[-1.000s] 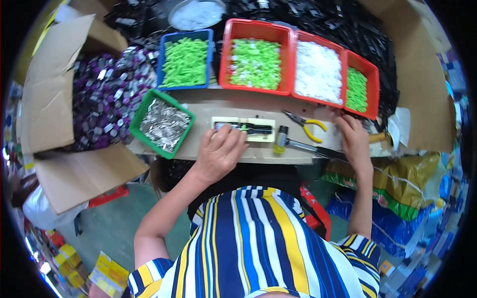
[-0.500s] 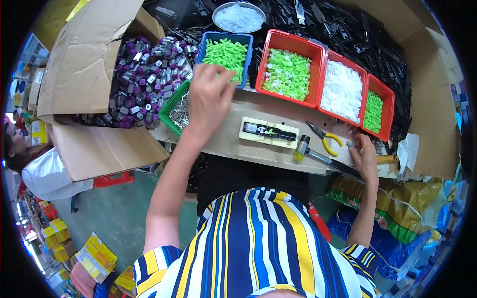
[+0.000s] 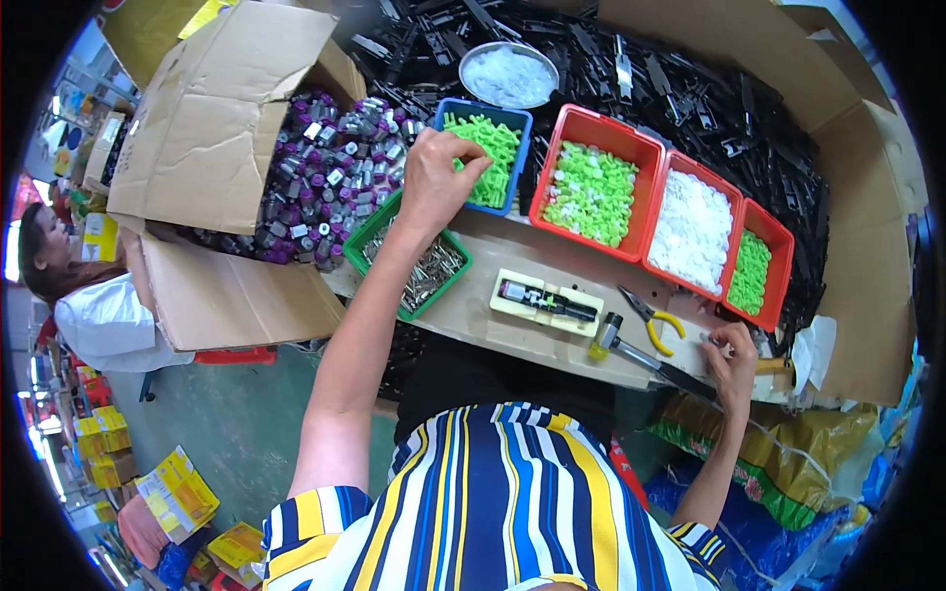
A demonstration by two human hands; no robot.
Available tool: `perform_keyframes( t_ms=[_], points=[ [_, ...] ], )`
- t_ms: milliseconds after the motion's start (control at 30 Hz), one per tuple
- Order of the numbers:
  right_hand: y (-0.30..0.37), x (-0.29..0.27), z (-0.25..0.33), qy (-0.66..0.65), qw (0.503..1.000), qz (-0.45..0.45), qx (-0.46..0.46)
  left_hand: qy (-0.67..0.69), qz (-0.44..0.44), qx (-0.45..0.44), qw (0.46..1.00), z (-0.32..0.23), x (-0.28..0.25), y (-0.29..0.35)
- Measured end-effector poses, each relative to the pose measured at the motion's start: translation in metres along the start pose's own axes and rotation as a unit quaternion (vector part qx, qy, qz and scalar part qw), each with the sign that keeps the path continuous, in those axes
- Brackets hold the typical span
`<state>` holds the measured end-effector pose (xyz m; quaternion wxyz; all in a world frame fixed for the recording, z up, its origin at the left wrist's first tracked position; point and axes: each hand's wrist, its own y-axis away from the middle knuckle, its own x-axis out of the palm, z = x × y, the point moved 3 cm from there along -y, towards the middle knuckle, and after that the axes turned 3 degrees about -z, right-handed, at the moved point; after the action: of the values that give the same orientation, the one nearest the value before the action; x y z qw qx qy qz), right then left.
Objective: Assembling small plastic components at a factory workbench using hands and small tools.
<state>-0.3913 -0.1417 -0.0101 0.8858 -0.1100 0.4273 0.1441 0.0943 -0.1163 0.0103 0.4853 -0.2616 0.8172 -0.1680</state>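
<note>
On a pale wooden bench (image 3: pixel 493 320) in a cluttered workshop, the left hand (image 3: pixel 439 177) pinches among ribbed green plastic pieces (image 3: pixel 485 158) in the blue bin (image 3: pixel 516 120) at the far edge, while the right hand (image 3: pixel 731 357), fingers curled, rests at the near right edge.

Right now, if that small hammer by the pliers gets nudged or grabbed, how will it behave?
The hammer looks rigid and probably head-heavy, so it would likely pivot about its yellow-and-metal head rather than slide straight. Its dark handle reaches the workbench edge near the right hand, so a push could tip it off. It lies flat and seems unlikely to roll.
</note>
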Motion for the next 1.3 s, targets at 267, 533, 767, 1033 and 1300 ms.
perform_keyframes(
  t_ms=[267, 533, 767, 1033, 1300],
  points=[
    [-0.010, -0.008, 0.037, -0.058, 0.996, -0.057, -0.035, 0.047, -0.094, -0.051, 0.993, 0.016, 0.000, -0.077],
    [-0.017, 0.001, 0.054, -0.053, 0.997, -0.040, -0.043, -0.110, -0.014, 0.037, 0.993, 0.021, 0.062, -0.110],
    [-0.021, -0.003, 0.063, -0.048, 0.996, -0.054, -0.057, -0.047, -0.028, 0.021, 0.998, 0.020, 0.050, -0.112],
    [-0.045, 0.013, 0.108, -0.071, 0.986, -0.065, -0.135, 0.422, -0.066, -0.204, 0.881, -0.015, -0.003, -0.065],
    [-0.066, 0.063, 0.189, -0.214, 0.955, -0.066, -0.196, 0.462, -0.029, -0.299, 0.834, -0.080, -0.023, 0.034]
  ],
)
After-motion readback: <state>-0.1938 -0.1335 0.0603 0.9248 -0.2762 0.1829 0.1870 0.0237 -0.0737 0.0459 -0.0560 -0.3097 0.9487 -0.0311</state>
